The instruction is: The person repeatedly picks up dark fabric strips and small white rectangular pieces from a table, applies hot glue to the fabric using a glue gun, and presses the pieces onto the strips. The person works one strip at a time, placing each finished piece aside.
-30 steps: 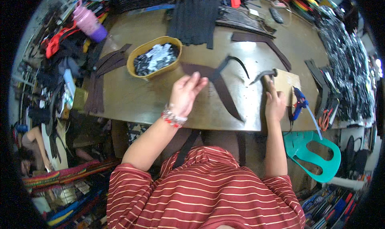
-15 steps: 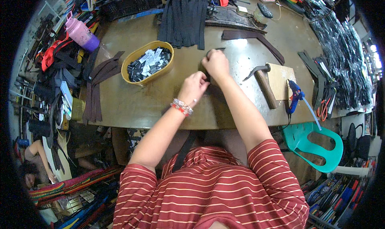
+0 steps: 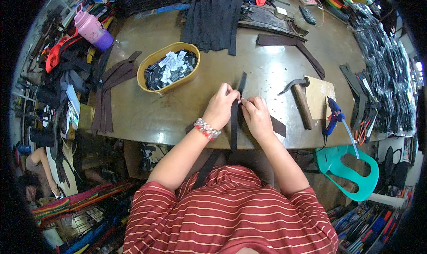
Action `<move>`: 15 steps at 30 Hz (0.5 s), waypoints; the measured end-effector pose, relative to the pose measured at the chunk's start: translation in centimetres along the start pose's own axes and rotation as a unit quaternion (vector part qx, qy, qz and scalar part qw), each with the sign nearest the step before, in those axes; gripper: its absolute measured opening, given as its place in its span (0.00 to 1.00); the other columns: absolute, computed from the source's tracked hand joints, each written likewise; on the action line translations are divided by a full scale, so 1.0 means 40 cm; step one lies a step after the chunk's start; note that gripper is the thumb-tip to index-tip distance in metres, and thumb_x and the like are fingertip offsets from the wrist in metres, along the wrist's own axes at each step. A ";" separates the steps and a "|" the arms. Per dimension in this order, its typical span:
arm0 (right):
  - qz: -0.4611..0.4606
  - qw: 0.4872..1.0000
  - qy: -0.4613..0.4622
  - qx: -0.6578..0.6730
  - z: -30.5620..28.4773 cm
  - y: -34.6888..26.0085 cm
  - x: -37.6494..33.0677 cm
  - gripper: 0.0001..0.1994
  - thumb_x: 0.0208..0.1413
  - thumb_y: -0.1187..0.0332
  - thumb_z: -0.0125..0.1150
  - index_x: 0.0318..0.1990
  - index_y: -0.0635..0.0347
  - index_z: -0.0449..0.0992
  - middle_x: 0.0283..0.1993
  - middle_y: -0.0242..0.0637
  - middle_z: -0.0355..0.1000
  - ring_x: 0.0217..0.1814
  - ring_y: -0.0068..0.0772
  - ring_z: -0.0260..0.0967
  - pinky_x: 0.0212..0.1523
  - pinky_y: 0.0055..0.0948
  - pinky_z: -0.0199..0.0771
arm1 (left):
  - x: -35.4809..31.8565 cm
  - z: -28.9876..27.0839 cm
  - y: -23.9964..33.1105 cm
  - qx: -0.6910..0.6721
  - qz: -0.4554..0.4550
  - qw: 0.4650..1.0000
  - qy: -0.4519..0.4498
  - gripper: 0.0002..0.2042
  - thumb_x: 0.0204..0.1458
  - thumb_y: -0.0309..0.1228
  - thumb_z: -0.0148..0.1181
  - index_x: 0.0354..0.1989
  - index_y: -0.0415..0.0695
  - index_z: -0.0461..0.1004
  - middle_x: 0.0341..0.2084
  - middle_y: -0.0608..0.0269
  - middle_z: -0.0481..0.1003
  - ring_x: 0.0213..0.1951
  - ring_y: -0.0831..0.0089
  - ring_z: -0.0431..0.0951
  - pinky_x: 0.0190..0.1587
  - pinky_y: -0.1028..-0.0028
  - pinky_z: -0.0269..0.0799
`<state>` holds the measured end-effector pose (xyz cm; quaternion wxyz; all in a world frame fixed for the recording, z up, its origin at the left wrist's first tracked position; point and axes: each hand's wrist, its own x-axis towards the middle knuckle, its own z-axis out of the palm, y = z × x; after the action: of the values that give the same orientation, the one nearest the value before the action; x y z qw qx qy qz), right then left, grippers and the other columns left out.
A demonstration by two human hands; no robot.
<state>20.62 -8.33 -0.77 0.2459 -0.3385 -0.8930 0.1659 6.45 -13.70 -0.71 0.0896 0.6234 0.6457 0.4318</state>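
A narrow black strap (image 3: 234, 125) runs lengthwise between my hands, its far end sticking up past my fingers and its near end reaching over the table edge. My left hand (image 3: 221, 108) is closed on the strap from the left, thumb and fingers pinched together. On the other side my right hand (image 3: 258, 116) pinches at the same spot, fingertips touching the strap's edge; whether a small piece is between them I cannot make out. Beneath my hands lies a dark strip (image 3: 278, 127), showing on both sides of them.
A yellow tub (image 3: 143, 83) of small black and white tags stands to the left. At the right are a hammer (image 3: 302, 107), a board (image 3: 321, 88) and a blue glue gun (image 3: 331, 116). Dark strips (image 3: 209, 23) lie at the back. A green chair (image 3: 369, 187) is at the near right.
Both hands have come nearer to me, and my right hand has moved to the right of the strap. The strap now shows upright between them, and the strip beneath has come into sight.
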 end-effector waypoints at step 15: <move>-0.015 0.997 -0.018 -0.068 0.003 -0.015 -0.018 0.19 0.48 0.79 0.51 0.50 0.63 0.73 0.41 0.45 0.67 0.44 0.45 0.64 0.48 0.37 0.67 | 0.021 -0.171 -0.021 -0.097 0.208 0.899 -0.373 0.07 0.46 0.30 0.61 0.32 0.42 0.78 0.41 0.51 0.68 0.46 0.58 0.70 0.49 0.63 0.67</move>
<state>20.74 -9.27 -0.83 0.2088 -0.3377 -0.9115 0.1073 1.20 -15.89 3.28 0.2914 0.8473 0.3756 0.2370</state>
